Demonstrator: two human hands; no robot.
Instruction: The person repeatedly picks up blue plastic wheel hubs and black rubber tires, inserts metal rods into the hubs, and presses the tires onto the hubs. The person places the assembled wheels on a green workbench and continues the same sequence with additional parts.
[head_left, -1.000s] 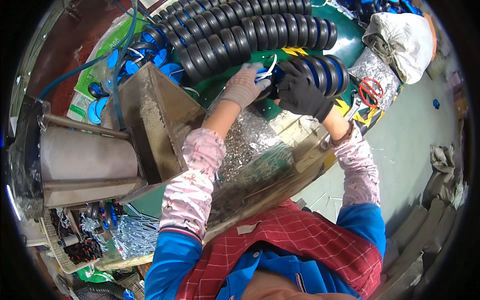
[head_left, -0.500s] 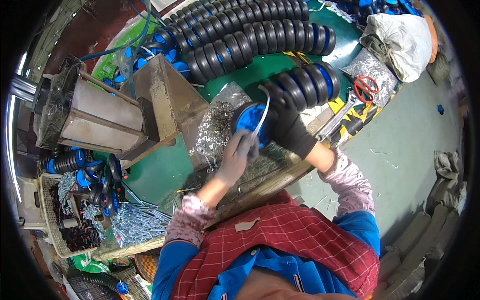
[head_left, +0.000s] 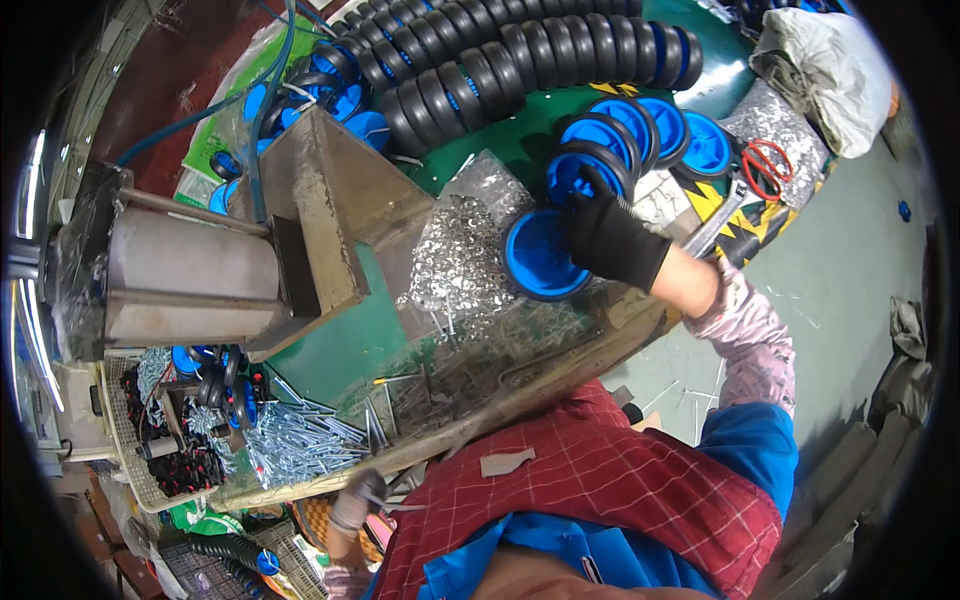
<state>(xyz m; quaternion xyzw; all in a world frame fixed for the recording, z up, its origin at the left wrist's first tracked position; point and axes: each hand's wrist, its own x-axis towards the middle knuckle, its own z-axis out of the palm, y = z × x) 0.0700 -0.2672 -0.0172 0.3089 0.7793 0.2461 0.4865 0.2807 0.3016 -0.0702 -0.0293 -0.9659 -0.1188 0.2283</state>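
My right hand (head_left: 617,238), in a black glove, closes its fingers at the blue hub of a black-tyred wheel (head_left: 582,160). Beside its thumb side, another blue-hubbed wheel (head_left: 543,262) leans with its face toward me; whether the glove touches it I cannot tell. More wheels (head_left: 660,130) of the same kind tilt in a short row behind. Down at the table's front edge is my left hand (head_left: 358,498), gloved in grey and blurred. A thin pale strip (head_left: 405,507) sticks out from its closed fingers.
A bag of small metal nuts (head_left: 465,250) lies left of the wheels. Long rows of wheels (head_left: 470,90) fill the back. Red-handled scissors (head_left: 766,170) and a wrench (head_left: 715,220) lie right. Loose bolts (head_left: 300,440), a crate (head_left: 130,440) and a metal fixture (head_left: 330,200) stand left.
My left hand has left the near wheel and dropped toward my lap with the pale strip. The short row of wheels has tipped, showing blue faces, and my right hand has shifted slightly right.
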